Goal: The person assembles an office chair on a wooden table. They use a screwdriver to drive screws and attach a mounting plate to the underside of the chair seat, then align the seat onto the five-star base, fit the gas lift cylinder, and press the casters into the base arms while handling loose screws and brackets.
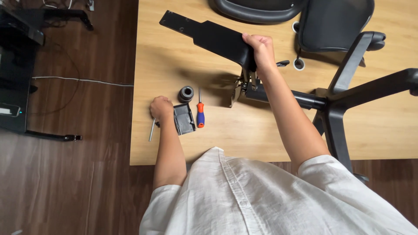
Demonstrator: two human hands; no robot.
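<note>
left hand (161, 108) curled shut at the left edge of the wooden surface (261, 130), knuckles up, touching the near end of a thin metal rod (151, 129) and lying just beside a small dark tray (184, 119); cannot tell whether gripping the rod or only resting on it. right hand (260, 50) closed around the narrow end of a long black flat bracket (204, 35), lifted and tilted above the surface, wide end pointing up-left. directly under that hand, a metal mechanism (241, 89) joined to a black chair base (344, 98) with spreading legs, lying on the surface toward the right. beside the tray, a screwdriver (200, 114) with orange and blue handle, tip pointing away. just above the tray, a round dark caster-like part (186, 93). at the far edge, a black chair seat (335, 21) and a curved black piece (257, 8). near the seat, a small white ring (298, 64). dark wooden floor (65, 182) on the left, with a thin cable (82, 80) across it.
</note>
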